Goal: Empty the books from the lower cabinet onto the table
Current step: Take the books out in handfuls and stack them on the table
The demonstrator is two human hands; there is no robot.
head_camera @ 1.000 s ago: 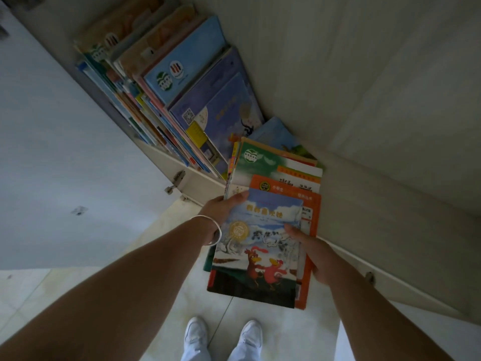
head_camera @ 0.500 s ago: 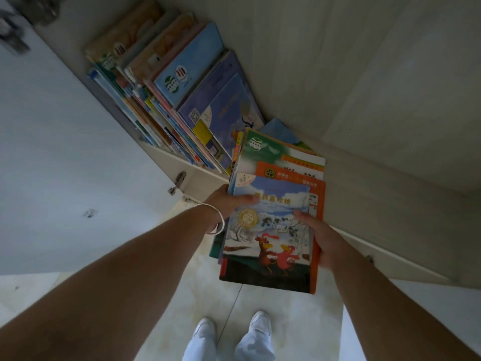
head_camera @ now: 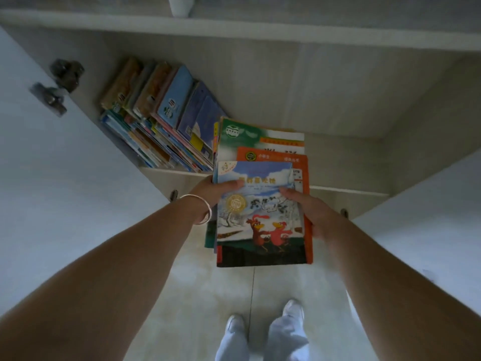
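Several books form a stack (head_camera: 263,204) that has come up and out of the lower cabinet (head_camera: 338,162) since a second ago, now held over the floor, so one load is free while a leaning row of books (head_camera: 161,121) remains on the shelf. No table is in view. Left hand (head_camera: 216,192) grips the stack's left edge, thumb on the top cover; right hand (head_camera: 309,214) clasps the right edge, its fingers probably curled beneath, though they are hidden.
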